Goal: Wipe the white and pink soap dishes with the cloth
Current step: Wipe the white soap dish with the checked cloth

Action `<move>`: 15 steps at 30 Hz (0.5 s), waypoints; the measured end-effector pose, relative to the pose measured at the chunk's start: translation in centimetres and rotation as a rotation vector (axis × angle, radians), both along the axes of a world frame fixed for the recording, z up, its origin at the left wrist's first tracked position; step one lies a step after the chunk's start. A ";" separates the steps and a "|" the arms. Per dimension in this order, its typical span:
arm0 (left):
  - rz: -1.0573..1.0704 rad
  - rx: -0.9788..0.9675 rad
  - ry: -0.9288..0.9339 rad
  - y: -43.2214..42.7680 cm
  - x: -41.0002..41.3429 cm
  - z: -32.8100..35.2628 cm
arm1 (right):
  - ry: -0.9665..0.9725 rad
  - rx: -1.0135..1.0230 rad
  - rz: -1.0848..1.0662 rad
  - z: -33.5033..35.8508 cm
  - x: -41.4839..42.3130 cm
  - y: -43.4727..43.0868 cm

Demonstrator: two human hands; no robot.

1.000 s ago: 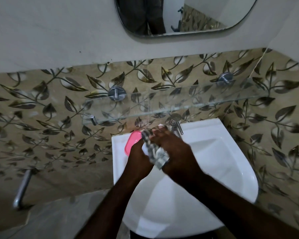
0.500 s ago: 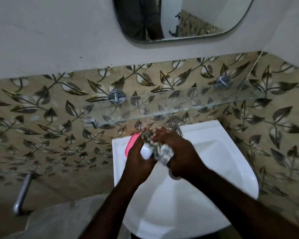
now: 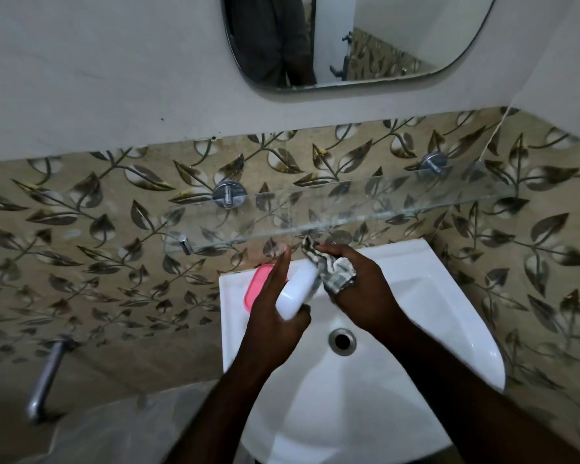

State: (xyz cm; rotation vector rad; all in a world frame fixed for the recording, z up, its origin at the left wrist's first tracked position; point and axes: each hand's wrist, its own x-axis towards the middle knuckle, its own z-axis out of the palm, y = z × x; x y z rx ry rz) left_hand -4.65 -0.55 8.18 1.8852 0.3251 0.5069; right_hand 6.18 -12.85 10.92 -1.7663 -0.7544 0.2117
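Jutting from the leaf-patterned tiled wall at far left is a metal pipe [image 3: 47,380]. Next, the pink soap dish [image 3: 257,289] lies on the back left corner of the white washbasin [image 3: 449,329], partly hidden behind the left hand [image 3: 275,323]. That hand grips the white soap dish [image 3: 298,289] above the basin, forefinger stretched along its side, thumb curled under its near end. The right hand [image 3: 362,293] clutches a bunched checked cloth [image 3: 332,272], which touches the white dish's far end. Below the hands sits the drain [image 3: 342,341]; a glass shelf [image 3: 349,209] runs above them.
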 end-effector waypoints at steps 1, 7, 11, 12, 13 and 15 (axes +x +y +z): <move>-0.006 0.004 -0.003 0.0 -0.1 -0.2 | 0.124 0.060 0.018 -0.3 0.5 -0.1; -0.093 -0.193 -0.060 -0.7 0.0 -0.1 | 0.821 0.469 0.293 -1.0 1.6 -0.9; -0.136 -0.312 -0.106 -0.8 0.2 -0.3 | 0.732 0.482 0.292 -0.9 1.9 -1.1; -0.127 -0.339 -0.110 -0.6 0.3 -0.4 | 0.681 0.474 0.268 -0.8 2.2 -1.1; -0.116 -0.383 -0.118 -0.4 0.3 -0.5 | 0.623 0.461 0.244 -0.6 2.4 -1.2; -0.105 -0.506 -0.120 0.5 0.2 -0.6 | 0.494 0.413 0.226 -0.2 2.9 -1.6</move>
